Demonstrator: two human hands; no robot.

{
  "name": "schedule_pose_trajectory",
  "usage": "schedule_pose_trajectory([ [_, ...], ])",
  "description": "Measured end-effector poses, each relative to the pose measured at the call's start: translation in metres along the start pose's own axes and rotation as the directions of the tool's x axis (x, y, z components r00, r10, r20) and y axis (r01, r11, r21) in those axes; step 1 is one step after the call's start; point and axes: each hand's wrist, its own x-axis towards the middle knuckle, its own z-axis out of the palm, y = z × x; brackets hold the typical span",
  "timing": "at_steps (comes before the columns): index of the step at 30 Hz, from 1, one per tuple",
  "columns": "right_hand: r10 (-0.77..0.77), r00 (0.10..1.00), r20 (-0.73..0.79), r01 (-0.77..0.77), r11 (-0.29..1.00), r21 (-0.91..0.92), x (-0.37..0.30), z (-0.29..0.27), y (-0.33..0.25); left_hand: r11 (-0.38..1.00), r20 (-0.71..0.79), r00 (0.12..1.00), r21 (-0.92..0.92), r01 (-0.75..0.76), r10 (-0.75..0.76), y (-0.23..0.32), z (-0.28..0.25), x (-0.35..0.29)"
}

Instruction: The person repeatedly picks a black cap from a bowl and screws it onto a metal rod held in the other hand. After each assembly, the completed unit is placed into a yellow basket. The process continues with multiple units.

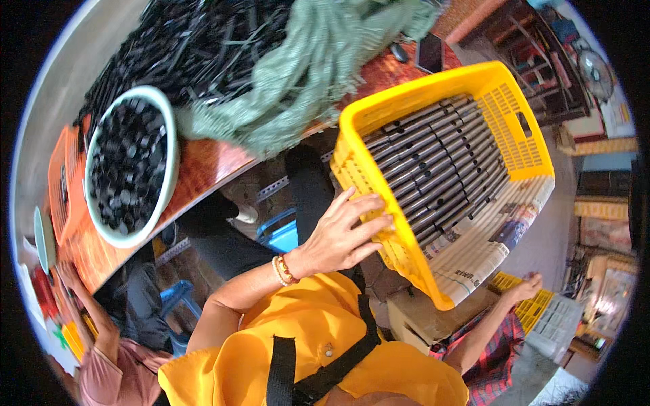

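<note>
A yellow plastic crate (433, 287) sits tilted in front of me, to the right. Rows of dark, glossy tubes (440, 162), some with holes in them, lie packed inside. Printed newspaper (487, 247) lines its near side. My left hand (352, 230) grips the crate's left rim, fingers laid over the edge, with beaded bracelets on the wrist. Off to the right, apart from the crate, my right hand (525, 289) has its fingers curled. Whether it holds anything is too small to make out.
A reddish table (210, 159) bears a pale green basin (173, 155) of black pieces, a heap of black strips (196, 47), a green woven sack (298, 74) and a phone (429, 53). A co-worker (112, 365) sits at left. A cardboard box (420, 318) and stacked crates (558, 321) stand at right.
</note>
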Motion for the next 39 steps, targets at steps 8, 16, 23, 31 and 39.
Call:
schedule_pose_trajectory([
  [8, -0.233, 0.438, 0.868, 0.248, 0.96, 0.133, -0.18, 0.093, -0.365, 0.759, -0.092, 0.768, -0.265, 0.594, -0.633, -0.045, -0.035, -0.143],
  [16, -0.327, 0.08, 0.942, 0.785, 0.603, 0.143, -0.296, 0.17, -0.39, 0.68, -0.279, 0.626, -0.409, 0.609, -0.728, -0.07, -0.058, -0.174],
  [23, -0.354, -0.021, 0.935, 0.747, 0.616, 0.25, -0.293, 0.15, -0.369, 0.652, -0.248, 0.609, -0.404, 0.642, -0.753, -0.077, -0.067, -0.182],
  [31, -0.229, -0.203, 0.952, 0.709, 0.637, 0.304, -0.277, 0.149, -0.389, 0.631, -0.218, 0.592, -0.298, 0.716, -0.776, -0.092, -0.071, -0.157],
  [39, -0.172, -0.13, 0.976, 0.753, 0.623, 0.21, -0.176, 0.265, -0.315, 0.495, -0.188, 0.462, -0.435, 0.752, -0.867, -0.085, -0.059, -0.128],
])
